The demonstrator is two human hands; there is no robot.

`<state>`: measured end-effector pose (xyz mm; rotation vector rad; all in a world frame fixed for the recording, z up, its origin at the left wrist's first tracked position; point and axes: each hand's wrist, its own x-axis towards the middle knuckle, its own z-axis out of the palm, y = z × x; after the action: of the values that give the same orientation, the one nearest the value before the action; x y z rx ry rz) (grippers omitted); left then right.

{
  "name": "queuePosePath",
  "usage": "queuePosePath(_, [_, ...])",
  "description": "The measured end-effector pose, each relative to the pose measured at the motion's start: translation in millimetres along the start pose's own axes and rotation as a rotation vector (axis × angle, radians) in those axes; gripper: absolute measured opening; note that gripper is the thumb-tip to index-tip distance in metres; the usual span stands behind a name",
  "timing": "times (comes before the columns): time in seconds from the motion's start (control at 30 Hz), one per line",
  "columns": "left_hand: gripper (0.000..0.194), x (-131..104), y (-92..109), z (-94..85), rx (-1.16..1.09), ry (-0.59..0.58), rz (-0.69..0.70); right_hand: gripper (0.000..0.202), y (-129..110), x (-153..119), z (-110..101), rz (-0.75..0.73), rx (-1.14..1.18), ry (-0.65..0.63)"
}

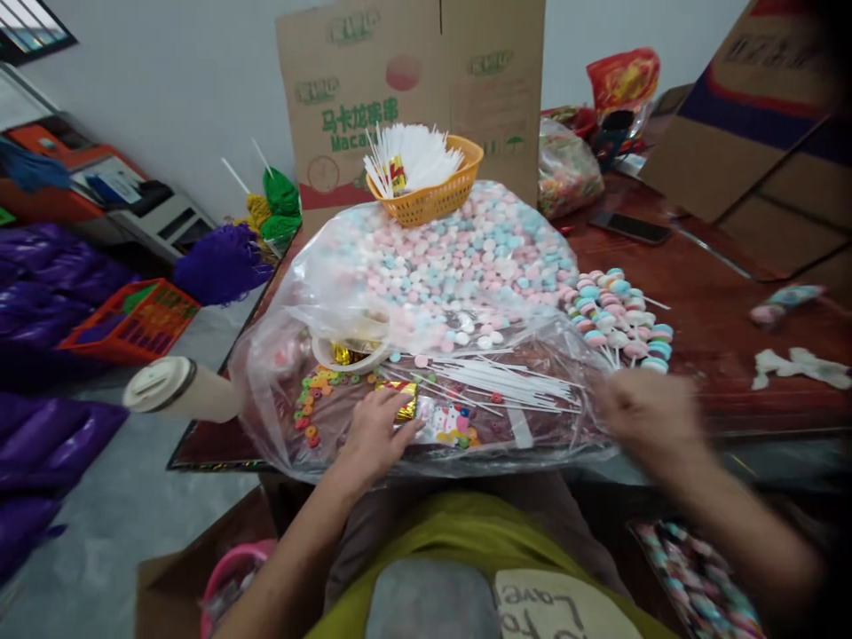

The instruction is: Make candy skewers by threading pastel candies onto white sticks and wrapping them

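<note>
My left hand (379, 430) lies on the clear plastic bag at the table's front, thumb apart from the fingers. Its fingertips touch or nearly touch a gold foil packet (405, 401); I cannot tell which. My right hand (649, 410) is smeared by motion, its fingers unclear, just in front of a pile of candy skewers (626, 319) in pink, blue and white. Between the hands lie loose white sticks (506, 380) and a small cartoon-printed packet (447, 420). Small ring-shaped candies (307, 410) are scattered to the left. Behind them, pastel candies (466, 253) fill the plastic bag.
A yellow basket (436, 202) of white sticks rests on the candies, before a cardboard box (493, 106). A lidded cup (179, 390) stands at the left edge. A phone (631, 227) and crumpled tissue (799, 366) lie right. A white tub (352, 359) sits left of centre.
</note>
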<state>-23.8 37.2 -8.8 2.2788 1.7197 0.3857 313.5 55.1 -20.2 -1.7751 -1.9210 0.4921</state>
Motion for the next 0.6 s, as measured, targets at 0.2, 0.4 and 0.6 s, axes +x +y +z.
queuePosePath(0.2, [0.03, -4, -5, 12.1, -0.013, -0.06, 0.142, 0.02, -106, 1, 108, -0.273, -0.047, -0.161])
queuePosePath(0.4, [0.041, -6, -7, 3.8, -0.165, 0.122, 0.116, 0.014, -100, 18, 106, -0.208, 0.124, -0.179])
queuePosePath(0.6, [0.032, 51, 11, 1.8, -0.339, -0.182, 0.183, 0.02, -98, 27, 84, -0.157, 0.378, -0.178])
